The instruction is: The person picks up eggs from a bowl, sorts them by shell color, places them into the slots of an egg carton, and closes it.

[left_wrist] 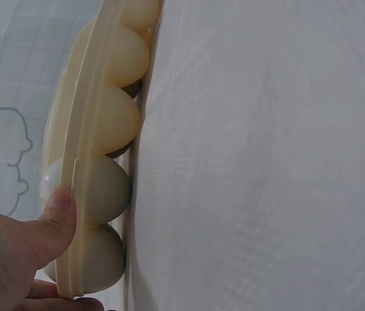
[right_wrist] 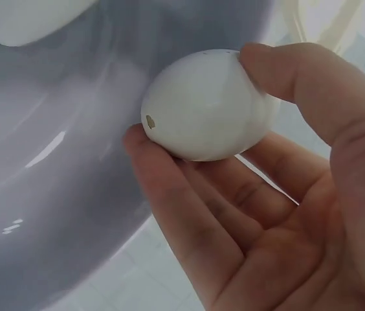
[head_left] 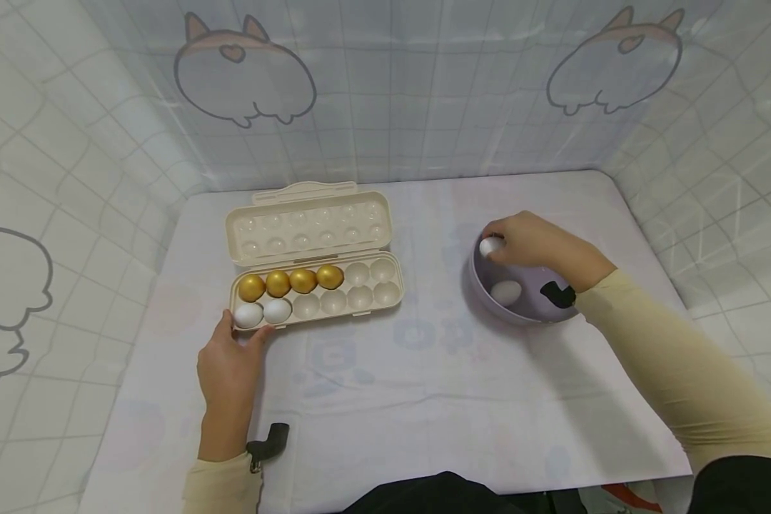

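A white egg (right_wrist: 205, 107) with a small brown chip at one end is pinched between the thumb and fingers of my right hand (head_left: 532, 241), at the left rim of a purple bowl (head_left: 535, 314). Another white egg (head_left: 506, 293) lies inside that bowl. My left hand (head_left: 230, 368) grips the front left corner of a cream egg carton (head_left: 321, 315); its thumb (left_wrist: 58, 214) presses the rim in the left wrist view. The carton's lid (head_left: 308, 228) is folded back. Several gold eggs (head_left: 278, 283) fill part of the back row, and two white eggs (head_left: 277, 310) sit front left.
Both carton and bowl stand on a table with a pale printed cloth (head_left: 385, 400). Tiled-pattern curtains (head_left: 424, 93) with cartoon dogs hang behind and at the sides. Black straps (head_left: 270, 442) are on the wrists.
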A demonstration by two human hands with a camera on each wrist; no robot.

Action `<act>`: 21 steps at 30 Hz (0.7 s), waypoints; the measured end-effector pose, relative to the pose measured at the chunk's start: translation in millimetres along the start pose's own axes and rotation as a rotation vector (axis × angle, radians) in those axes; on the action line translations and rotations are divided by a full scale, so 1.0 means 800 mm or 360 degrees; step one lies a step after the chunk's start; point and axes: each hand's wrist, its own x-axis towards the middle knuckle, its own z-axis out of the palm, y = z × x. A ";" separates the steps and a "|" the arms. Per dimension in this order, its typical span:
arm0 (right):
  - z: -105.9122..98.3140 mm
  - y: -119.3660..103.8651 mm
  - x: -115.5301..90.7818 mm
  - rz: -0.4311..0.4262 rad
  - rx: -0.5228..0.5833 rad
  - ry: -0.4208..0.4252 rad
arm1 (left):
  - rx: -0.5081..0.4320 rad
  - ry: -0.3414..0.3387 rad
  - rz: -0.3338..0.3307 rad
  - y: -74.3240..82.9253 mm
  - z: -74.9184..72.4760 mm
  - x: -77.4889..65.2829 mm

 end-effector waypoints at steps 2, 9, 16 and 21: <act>-0.004 -0.002 0.001 -0.0017 0.0016 0.0030 | 0.0002 -0.0002 -0.0004 0.000 0.000 0.000; -0.013 -0.008 0.002 -0.0048 0.0035 0.0089 | 0.0003 -0.0002 -0.0011 0.001 -0.001 0.000; -0.021 -0.018 0.007 -0.0087 0.0083 0.0121 | 0.0003 -0.0015 -0.0022 0.004 -0.005 -0.002; -0.023 -0.028 0.015 -0.0090 0.0104 0.0120 | 0.0000 -0.0021 -0.0026 0.008 -0.007 -0.003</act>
